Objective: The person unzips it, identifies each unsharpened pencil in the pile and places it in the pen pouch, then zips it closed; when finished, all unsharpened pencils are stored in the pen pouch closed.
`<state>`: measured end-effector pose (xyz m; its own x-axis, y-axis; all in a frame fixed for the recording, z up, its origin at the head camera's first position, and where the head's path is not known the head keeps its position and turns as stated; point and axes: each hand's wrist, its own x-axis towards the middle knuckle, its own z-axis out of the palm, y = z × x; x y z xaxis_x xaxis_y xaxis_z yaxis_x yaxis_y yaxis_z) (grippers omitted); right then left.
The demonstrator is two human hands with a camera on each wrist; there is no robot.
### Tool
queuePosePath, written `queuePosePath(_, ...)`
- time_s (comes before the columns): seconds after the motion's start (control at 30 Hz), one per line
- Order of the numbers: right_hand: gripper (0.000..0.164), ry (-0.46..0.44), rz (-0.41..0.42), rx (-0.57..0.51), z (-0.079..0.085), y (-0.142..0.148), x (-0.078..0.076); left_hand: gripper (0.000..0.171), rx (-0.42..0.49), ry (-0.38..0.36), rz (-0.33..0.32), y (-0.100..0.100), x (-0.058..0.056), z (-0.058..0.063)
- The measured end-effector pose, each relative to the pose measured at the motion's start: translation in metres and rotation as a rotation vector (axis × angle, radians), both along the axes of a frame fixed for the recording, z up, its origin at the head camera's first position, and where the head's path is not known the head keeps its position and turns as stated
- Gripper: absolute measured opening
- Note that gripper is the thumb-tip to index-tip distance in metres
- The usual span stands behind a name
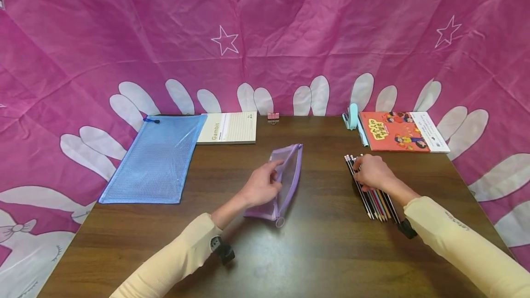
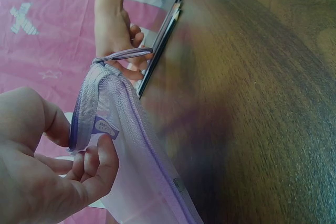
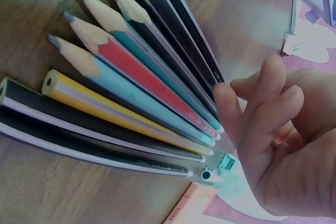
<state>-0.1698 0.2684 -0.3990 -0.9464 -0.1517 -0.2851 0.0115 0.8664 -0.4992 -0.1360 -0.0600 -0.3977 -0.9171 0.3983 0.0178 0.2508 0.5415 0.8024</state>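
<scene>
A purple mesh zipper pouch (image 1: pixel 293 174) lies at the middle of the table with its mouth spread apart. My left hand (image 1: pixel 262 185) pinches one zippered edge between thumb and fingers; a small tag (image 2: pixel 106 127) shows inside the mouth in the left wrist view. To the right, several pencils (image 1: pixel 378 206) lie side by side, black ones along with red, yellow, blue and teal ones. Over their eraser ends is my right hand (image 1: pixel 374 171), its curled fingertips at the end of a black pencil (image 3: pixel 193 30). The fingers partly hide the contact.
A blue mesh zipper bag (image 1: pixel 155 160) lies at left, overlapping a notebook (image 1: pixel 232 128). Along the back are a pink binder clip (image 1: pixel 273 116), a light-blue stapler (image 1: pixel 352 117), a pen (image 1: pixel 362 133) and a red picture book (image 1: pixel 397 132). A pink curtain (image 1: pixel 265 26) hangs behind.
</scene>
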Motion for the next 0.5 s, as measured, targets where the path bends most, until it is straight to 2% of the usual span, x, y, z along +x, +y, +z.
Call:
queuePosePath(0.2,0.029,0.031,-0.023,0.067,-0.0009,-0.0017,-0.002,0.07,-0.011,-0.017,-0.002,0.0015,-0.0009,-0.0002)
queuePosePath(0.5,0.028,0.043,-0.035,0.082,-0.0047,-0.0073,-0.0044,0.07,-0.009,-0.002,0.001,0.0002,0.0004,0.0008)
